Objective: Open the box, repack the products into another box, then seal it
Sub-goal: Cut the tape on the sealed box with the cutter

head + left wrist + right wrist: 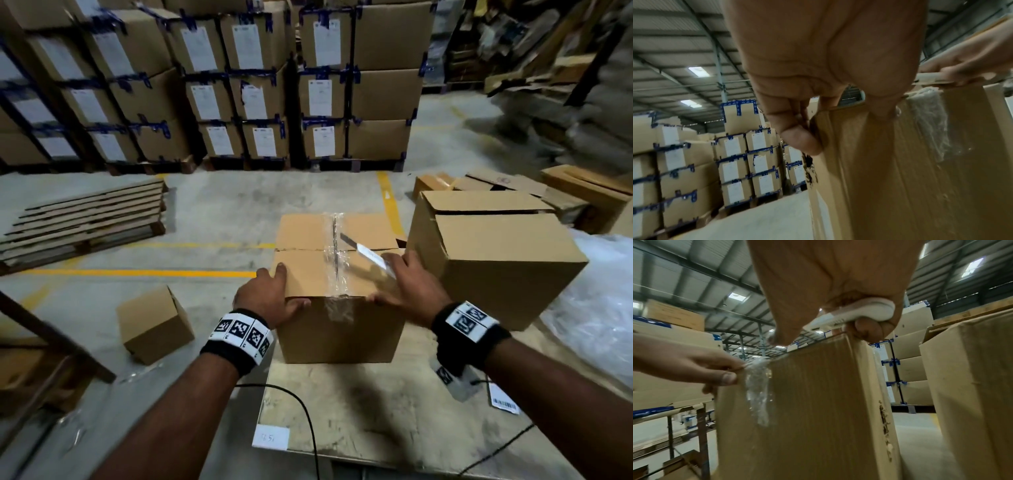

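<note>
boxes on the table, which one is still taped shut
The smaller box under both hands: clear tape runs along its top seam. The bigger box to its right shows no tape.

On the worn grey work table [359, 411]: two brown cardboard boxes, one clear-taped [339, 291], one untaped [493, 253]. Left of it, on the floor: one small brown carton [154, 325]. One white-handled utility knife [370, 255]. Two hands, left [270, 298] and right [407, 284].
</note>
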`<state>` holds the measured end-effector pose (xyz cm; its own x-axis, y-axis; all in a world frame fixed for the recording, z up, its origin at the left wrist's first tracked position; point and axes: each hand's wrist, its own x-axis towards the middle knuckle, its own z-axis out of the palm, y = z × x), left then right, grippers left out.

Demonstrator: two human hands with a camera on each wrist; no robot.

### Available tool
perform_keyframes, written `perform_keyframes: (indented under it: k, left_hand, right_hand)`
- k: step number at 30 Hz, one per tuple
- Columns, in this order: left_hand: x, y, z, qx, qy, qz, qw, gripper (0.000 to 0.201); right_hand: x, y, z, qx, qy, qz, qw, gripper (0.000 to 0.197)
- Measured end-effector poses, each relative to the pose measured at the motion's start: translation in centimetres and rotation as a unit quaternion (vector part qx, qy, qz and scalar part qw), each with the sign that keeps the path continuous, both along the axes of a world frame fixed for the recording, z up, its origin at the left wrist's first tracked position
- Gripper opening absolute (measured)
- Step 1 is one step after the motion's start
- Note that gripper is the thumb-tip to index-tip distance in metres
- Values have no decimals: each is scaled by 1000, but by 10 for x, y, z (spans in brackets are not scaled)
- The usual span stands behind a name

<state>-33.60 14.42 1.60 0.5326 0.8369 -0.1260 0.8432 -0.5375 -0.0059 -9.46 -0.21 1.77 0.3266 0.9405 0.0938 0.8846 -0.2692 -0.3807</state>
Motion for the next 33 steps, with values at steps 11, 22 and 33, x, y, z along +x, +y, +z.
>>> perform_keyframes:
  k: [11, 22, 33]
  left_hand:
    - [35, -15, 2, -24, -47, -7, 999, 85]
    - [28, -18, 9, 1, -76, -29, 997, 57]
    - [50, -15, 28, 74, -8, -169, 983, 41]
  right_hand:
    - [48, 10, 5, -15, 13, -109, 994, 73]
    - [20, -52, 21, 19, 2, 36, 999, 53]
    - [10, -80, 33, -41, -48, 84, 994, 40]
